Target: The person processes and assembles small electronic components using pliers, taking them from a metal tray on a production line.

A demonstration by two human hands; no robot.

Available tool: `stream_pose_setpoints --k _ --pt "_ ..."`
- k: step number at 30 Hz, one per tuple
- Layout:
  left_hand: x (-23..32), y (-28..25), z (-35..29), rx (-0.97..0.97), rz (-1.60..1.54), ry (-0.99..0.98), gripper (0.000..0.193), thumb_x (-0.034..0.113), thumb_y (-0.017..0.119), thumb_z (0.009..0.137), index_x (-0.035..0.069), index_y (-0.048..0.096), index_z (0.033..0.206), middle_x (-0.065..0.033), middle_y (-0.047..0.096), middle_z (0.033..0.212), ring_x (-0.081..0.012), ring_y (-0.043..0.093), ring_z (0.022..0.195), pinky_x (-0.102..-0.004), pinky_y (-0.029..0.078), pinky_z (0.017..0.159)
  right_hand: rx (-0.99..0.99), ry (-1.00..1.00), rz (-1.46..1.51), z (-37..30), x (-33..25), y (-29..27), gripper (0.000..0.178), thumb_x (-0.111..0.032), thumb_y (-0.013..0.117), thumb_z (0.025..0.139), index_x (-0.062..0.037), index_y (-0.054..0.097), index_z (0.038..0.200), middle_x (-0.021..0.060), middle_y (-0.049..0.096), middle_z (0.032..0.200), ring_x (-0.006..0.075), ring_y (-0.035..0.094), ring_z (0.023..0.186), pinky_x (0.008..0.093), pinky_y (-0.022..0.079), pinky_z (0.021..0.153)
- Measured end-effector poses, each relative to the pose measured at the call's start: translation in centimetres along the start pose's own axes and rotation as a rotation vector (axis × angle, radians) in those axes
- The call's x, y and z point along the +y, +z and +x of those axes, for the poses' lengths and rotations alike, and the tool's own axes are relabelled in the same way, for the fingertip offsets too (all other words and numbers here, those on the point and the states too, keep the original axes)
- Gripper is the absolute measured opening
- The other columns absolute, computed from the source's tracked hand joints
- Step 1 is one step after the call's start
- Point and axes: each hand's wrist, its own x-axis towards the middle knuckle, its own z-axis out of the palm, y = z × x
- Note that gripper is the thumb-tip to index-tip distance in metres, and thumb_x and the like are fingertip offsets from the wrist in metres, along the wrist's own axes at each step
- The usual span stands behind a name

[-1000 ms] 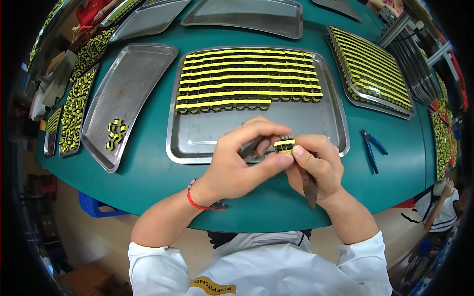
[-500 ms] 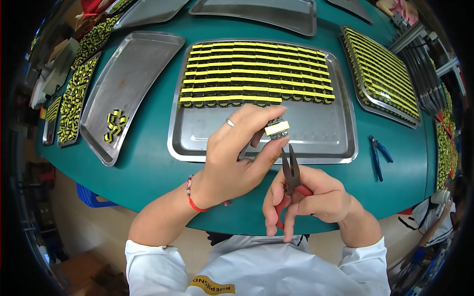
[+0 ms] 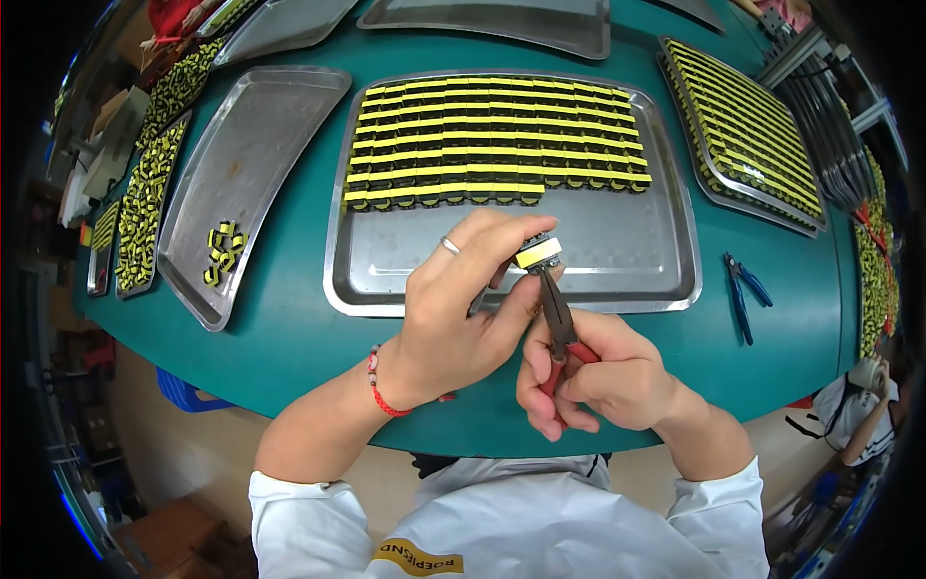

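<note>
Between the thumb and fingers of my left hand (image 3: pixel 463 299) is a small transformer (image 3: pixel 538 253), black with a yellow band. My right hand (image 3: pixel 603 372) grips red-handled needle-nose pliers (image 3: pixel 558 314). Their dark jaws look closed, and the tips meet the lower edge of the transformer; what lies between them is too small to make out. Both hands are over the near part of a metal tray (image 3: pixel 627 241). Rows of similar yellow-and-black transformers (image 3: pixel 492 145) fill the far part of that tray.
Blue cutters (image 3: pixel 743 294) lie on the green table (image 3: pixel 781 333) at the right. Behind them a second tray (image 3: pixel 748 145) is packed with transformers. A left-hand tray (image 3: pixel 251 145) holds a few loose yellow-and-black pieces (image 3: pixel 225 251). Another person (image 3: pixel 858 415) is at the far right.
The pliers have moved up and their jaws, apart before, have come together at the transformer's lower edge. My right fingers have drawn in around the handles. My left hand stays nearly in place.
</note>
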Motion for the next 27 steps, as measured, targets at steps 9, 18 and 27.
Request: stream_pose_setpoints --k 9,18,27 --pt "-0.2 -0.3 0.0 -0.001 -0.007 -0.053 0.033 -0.004 0.071 0.083 -0.005 0.063 0.115 -0.0094 0.062 0.090 -0.0123 0.055 0.072 -0.0227 0.043 0.056 -0.062 0.019 0.087 0.0 -0.8 0.3 0.040 0.012 0.037 0.062 0.0049 0.043 0.101 0.0247 0.059 0.091 0.0387 0.067 0.081 0.0445 0.063 0.058" --pt "-0.2 -0.2 -0.1 -0.038 -0.036 -0.023 0.039 -0.014 0.062 0.078 -0.004 0.064 0.115 -0.0134 0.065 0.096 -0.0158 0.060 0.075 -0.0243 0.045 0.057 -0.024 0.004 0.038 0.0 -0.2 -0.5 0.039 0.011 0.038 0.065 0.0026 0.045 0.103 0.0201 0.060 0.086 0.0290 0.066 0.070 0.0325 0.053 0.047" --pt "0.0 0.0 -0.3 -0.026 -0.088 -0.203 0.029 -0.008 0.065 0.084 -0.006 0.065 0.113 -0.0060 0.063 0.089 -0.0069 0.052 0.068 -0.0197 0.040 0.056 0.100 -0.073 -0.025 0.4 -0.3 0.4 0.037 0.010 0.039 0.069 0.0013 0.047 0.105 0.0162 0.061 0.087 0.0215 0.062 0.068 0.0272 0.046 0.049"
